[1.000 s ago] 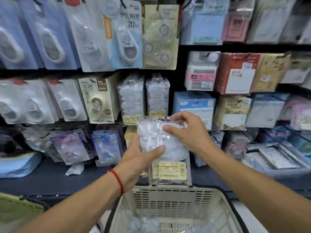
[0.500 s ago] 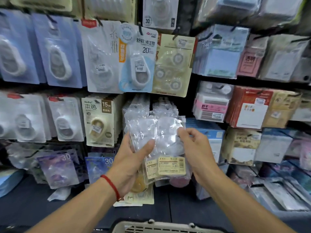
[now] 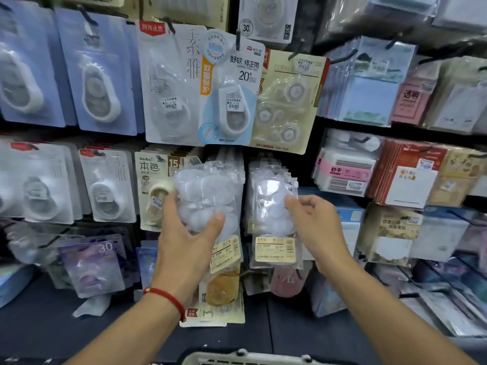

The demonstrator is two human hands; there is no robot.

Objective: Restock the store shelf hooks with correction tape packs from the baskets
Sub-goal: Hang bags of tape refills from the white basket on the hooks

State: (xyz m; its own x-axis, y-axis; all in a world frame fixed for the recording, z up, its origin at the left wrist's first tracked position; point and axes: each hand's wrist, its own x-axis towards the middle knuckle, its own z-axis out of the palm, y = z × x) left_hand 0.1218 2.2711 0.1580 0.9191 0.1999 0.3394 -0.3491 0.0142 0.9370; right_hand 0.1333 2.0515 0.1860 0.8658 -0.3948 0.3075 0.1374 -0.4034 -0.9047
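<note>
My left hand (image 3: 188,241) grips a clear plastic pack of white correction tapes (image 3: 204,196) with a yellow label, held up against the left row of like packs on a shelf hook. My right hand (image 3: 313,225) pinches a second clear pack (image 3: 272,206) by its right side, in front of the right row of hanging packs. Both packs sit at middle shelf height, side by side and apart. The hooks behind them are hidden by the packs.
Carded correction tapes (image 3: 232,96) hang above and to the left. Sticky notes and paper packs (image 3: 347,169) fill the right shelves. A cream basket rim (image 3: 245,358) shows at the bottom edge. More packs lie on the dark shelf (image 3: 52,330) below.
Both hands rose from the basket to the hooks. The packs held together have been split: one stays in my left hand, the other moved right with my right hand.
</note>
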